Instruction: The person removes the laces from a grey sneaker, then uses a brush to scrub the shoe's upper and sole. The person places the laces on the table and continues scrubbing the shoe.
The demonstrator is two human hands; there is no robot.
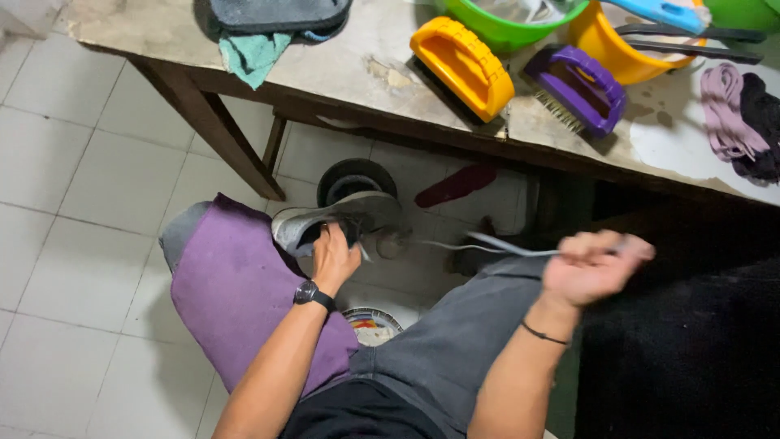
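Shoelace, pale and thin, stretches taut from the grey shoe out to the right hand, which is closed in a fist around its far end; the hand is blurred, so how the fingers lie on the lace cannot be made out. The shoe rests on a purple cloth spread over the person's left knee, with its opening turned toward the person. The left hand has a closed grip on the shoe at its near rim, fingers curled into the opening, and a dark wristwatch sits on that wrist. A thin dark band circles the right wrist.

Beyond the shoe stands a worn wooden table. On it, above and to the right of the shoe, lie an orange scrubbing brush and, just beside that, a purple brush with its bristles showing. Farther back from the shoe are a green basin and an orange bowl, and far to the right of the shoe lie bundled pink and dark laces. A teal rag hangs over the table edge up and to the left of the shoe. On the tiled floor under the table, just behind the shoe, sits a dark round object, with a red insole-shaped piece to its right.
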